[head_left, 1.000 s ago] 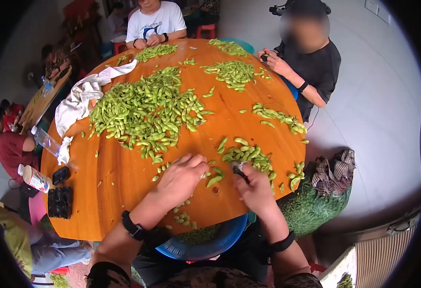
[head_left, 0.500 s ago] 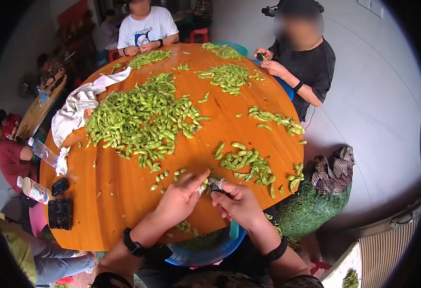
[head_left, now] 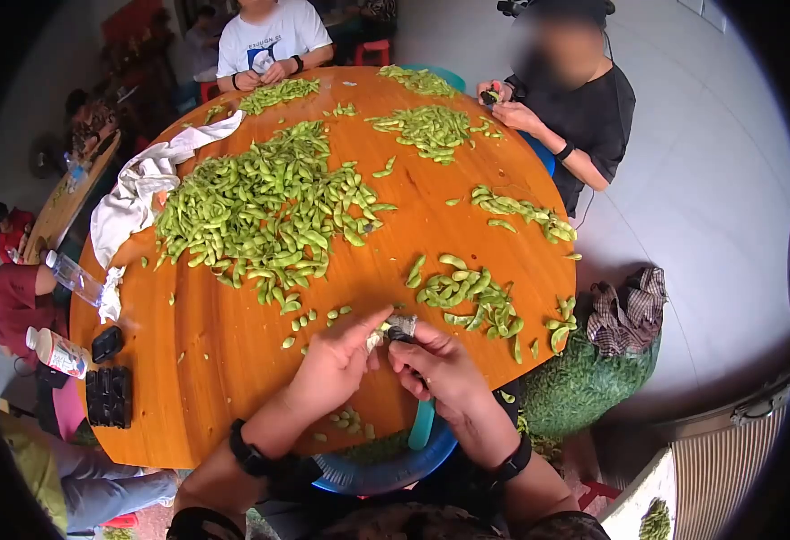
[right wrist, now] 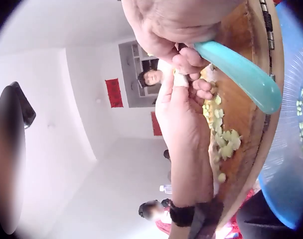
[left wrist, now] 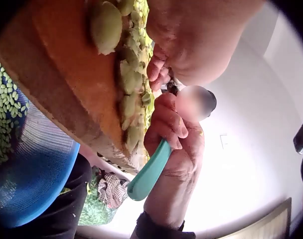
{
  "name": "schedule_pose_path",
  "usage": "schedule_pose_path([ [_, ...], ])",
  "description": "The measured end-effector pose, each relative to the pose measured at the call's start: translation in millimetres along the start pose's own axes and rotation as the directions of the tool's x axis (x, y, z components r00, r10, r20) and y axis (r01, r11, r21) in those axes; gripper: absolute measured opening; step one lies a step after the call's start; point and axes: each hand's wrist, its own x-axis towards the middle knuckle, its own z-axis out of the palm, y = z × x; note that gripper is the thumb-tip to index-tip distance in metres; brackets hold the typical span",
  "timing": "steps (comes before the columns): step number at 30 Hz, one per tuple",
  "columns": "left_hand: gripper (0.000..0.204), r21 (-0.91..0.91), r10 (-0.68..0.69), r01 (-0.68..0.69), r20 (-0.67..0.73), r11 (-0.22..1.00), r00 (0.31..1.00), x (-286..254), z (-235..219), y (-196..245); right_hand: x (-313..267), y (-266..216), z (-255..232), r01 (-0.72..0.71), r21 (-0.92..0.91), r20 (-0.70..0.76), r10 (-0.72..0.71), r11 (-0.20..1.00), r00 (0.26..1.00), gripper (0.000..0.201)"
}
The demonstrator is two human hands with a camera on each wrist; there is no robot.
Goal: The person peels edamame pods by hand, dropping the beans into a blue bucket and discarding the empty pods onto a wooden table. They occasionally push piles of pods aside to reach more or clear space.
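Observation:
My right hand grips a tool by its teal handle, which sticks out below the palm; its working end is mostly hidden by the fingers. Against it, my left hand pinches a small green soybean pod, its forefinger extended and the fingertips of both hands meeting. A white wrap covers one left finger. Shelled beans lie on the wooden table under the left wrist. Just beyond the hands is a small heap of pods.
A large pod pile covers the table's middle left, beside a white cloth. Below the near edge, a blue basin contains shelled beans. A full green sack stands at right. Two people sit across the table.
My right hand has come left and down from the near pod heap to meet the left hand. The teal handle has come into view below it. Since half a second ago the hands stay together.

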Motion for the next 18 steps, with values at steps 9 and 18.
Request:
schedule_pose_path([
  [9,0.032,-0.564,-0.329,0.387,0.207,0.729,0.921,7.9,-16.5,-8.3,3.2,-13.8,-6.9,-0.145,0.060,0.036,0.144,0.988,0.989,0.016],
  [18,0.027,-0.849,-0.440,0.224,-0.011,0.479,0.898,12.9,-20.5,-15.4,-6.4,-19.9,1.6,0.124,-0.142,-0.146,-0.145,0.982,0.979,0.021],
])
